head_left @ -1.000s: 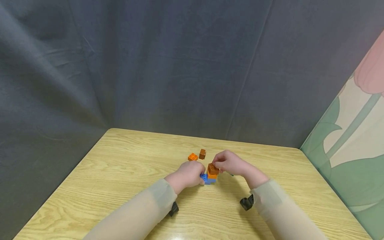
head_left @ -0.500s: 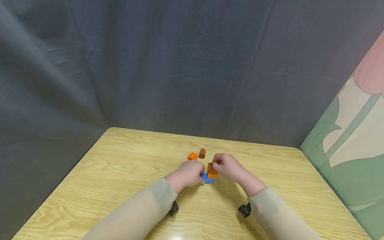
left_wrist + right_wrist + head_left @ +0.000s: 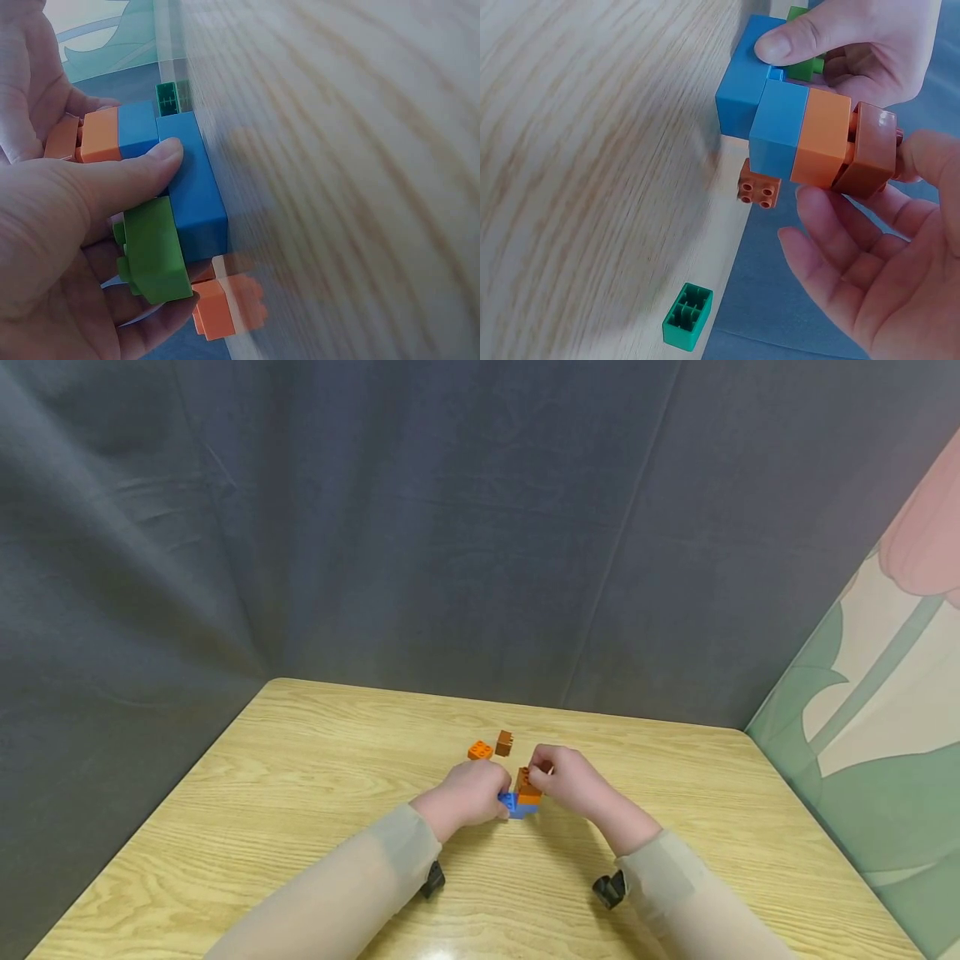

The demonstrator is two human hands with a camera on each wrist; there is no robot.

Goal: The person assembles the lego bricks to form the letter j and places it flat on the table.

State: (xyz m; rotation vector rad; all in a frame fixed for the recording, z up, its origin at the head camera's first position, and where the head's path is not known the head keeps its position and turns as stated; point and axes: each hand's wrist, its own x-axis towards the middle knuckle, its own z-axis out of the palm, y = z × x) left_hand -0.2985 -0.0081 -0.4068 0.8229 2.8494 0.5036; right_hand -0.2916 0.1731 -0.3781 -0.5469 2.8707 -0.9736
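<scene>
My left hand (image 3: 468, 795) holds a long blue brick (image 3: 193, 191) at the base of a small block build, its thumb flat along the brick's side. A light green brick (image 3: 156, 251) sits on one end of that base. On the other end are stacked a smaller blue brick (image 3: 778, 129), an orange brick (image 3: 821, 139) and a brown brick (image 3: 870, 148) on top. The brown brick tilts slightly, with orange studs showing in the gap beneath it. My right hand (image 3: 570, 779) pinches the brown brick between its fingers; the other fingers are loosely bent beside the stack.
Beyond the left hand lie a loose orange brick (image 3: 480, 750) and another brown brick (image 3: 504, 743). A dark green brick (image 3: 688, 316) lies on its side on the wooden table (image 3: 315, 752). A dark curtain (image 3: 450, 527) hangs behind the table.
My right hand has shifted slightly left and its fingers have changed position on the brown brick. The left hand and the loose bricks have stayed put.
</scene>
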